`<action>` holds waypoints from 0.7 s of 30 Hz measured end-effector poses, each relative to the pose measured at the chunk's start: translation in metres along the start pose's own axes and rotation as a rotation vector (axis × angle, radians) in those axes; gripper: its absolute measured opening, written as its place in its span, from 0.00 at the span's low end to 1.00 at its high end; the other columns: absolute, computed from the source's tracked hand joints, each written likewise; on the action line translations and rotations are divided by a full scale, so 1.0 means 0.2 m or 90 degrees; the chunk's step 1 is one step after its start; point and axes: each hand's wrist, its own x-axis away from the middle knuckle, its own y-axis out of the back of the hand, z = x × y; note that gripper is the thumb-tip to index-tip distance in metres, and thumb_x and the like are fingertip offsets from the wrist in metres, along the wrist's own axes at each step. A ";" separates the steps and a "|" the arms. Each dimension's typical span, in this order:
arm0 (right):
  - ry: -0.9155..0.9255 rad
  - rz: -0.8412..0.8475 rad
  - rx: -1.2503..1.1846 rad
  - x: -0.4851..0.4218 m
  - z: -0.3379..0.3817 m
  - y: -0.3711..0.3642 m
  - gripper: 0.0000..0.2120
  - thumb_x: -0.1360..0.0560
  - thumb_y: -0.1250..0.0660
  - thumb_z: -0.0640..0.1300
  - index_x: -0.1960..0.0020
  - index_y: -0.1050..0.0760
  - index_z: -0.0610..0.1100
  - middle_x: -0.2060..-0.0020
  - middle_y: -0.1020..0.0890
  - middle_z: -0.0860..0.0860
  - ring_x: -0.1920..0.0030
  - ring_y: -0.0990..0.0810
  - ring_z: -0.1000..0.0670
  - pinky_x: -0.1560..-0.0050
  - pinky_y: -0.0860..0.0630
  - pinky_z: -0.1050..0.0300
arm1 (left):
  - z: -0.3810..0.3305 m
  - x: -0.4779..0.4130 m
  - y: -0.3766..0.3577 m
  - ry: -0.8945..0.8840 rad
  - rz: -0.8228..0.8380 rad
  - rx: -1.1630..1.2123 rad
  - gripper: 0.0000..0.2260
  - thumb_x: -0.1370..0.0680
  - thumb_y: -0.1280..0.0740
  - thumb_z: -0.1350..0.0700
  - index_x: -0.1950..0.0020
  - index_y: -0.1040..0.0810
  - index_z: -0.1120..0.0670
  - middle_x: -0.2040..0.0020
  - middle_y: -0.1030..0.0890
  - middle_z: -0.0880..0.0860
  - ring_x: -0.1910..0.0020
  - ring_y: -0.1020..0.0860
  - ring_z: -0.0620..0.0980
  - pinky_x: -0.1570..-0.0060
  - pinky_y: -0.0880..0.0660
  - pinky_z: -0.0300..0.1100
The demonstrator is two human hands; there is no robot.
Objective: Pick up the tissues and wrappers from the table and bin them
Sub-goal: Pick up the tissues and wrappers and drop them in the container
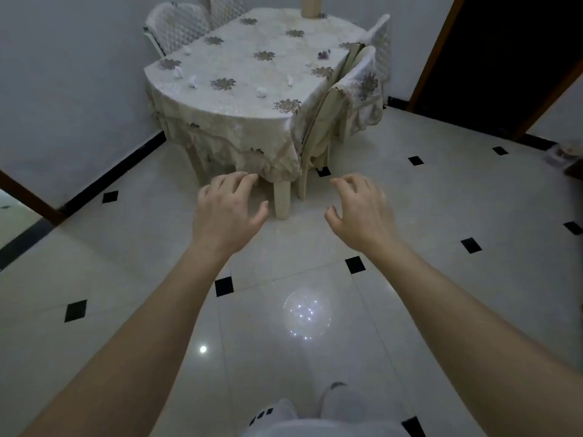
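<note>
**Dining corner, both hands empty, litter on the tabletop**

- Left hand [228, 208]: centre of the frame, left of middle, palm down over the floor, fingers loosely spread and curled, holding nothing.
- Right hand [359, 209]: centre of the frame, right of middle, palm down, fingers apart and slightly hooked, holding nothing. The two hands are well apart from each other and short of the table.
- Table [220, 121]: upper centre of the frame, covered by a cream cloth with dark flower motifs that hangs in folds towards the floor.
- Tissues: small white crumpled pieces scattered on the near half of the tabletop, one at the left edge [178, 71], one just right of it [192, 82], one nearer the front [261, 92], one further right [289, 79], and one towards the back left [187, 51].
- Wrapper [324, 54]: a small dark purple item near the table's right edge; detail too small to tell.
- Chair [334, 121]: drawn up at the table's right side, under a matching cover.
- Floor [126, 263]: pale glossy tiles with small black diamond insets, lower half of the frame.
</note>
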 end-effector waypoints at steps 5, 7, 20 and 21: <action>-0.015 -0.002 0.006 -0.08 -0.04 -0.04 0.20 0.26 0.36 0.48 0.36 0.27 0.43 0.41 0.23 0.44 0.41 0.26 0.43 0.44 0.28 0.47 | 0.01 -0.12 -0.06 -0.012 -0.002 0.006 0.24 0.25 0.40 0.41 0.33 0.26 0.52 0.36 0.23 0.51 0.37 0.26 0.54 0.43 0.29 0.53; -0.020 -0.002 0.009 -0.13 -0.08 -0.07 0.21 0.26 0.35 0.48 0.35 0.27 0.43 0.40 0.23 0.44 0.40 0.26 0.43 0.44 0.28 0.47 | 0.01 -0.18 -0.10 -0.019 -0.006 0.006 0.24 0.25 0.40 0.41 0.34 0.25 0.52 0.37 0.22 0.51 0.37 0.26 0.54 0.44 0.29 0.53; -0.030 0.005 -0.020 -0.79 -0.55 -0.32 0.21 0.27 0.34 0.45 0.35 0.27 0.42 0.41 0.23 0.43 0.40 0.26 0.42 0.44 0.27 0.45 | -0.06 -0.95 -0.50 -0.031 0.013 -0.012 0.22 0.26 0.37 0.43 0.35 0.25 0.52 0.38 0.22 0.51 0.39 0.25 0.55 0.45 0.28 0.53; -0.029 0.005 -0.021 -0.86 -0.60 -0.33 0.21 0.27 0.34 0.45 0.35 0.27 0.42 0.41 0.23 0.43 0.40 0.26 0.42 0.44 0.27 0.45 | -0.08 -1.03 -0.54 -0.032 0.017 -0.012 0.23 0.26 0.37 0.43 0.35 0.25 0.52 0.38 0.21 0.51 0.39 0.25 0.55 0.45 0.28 0.52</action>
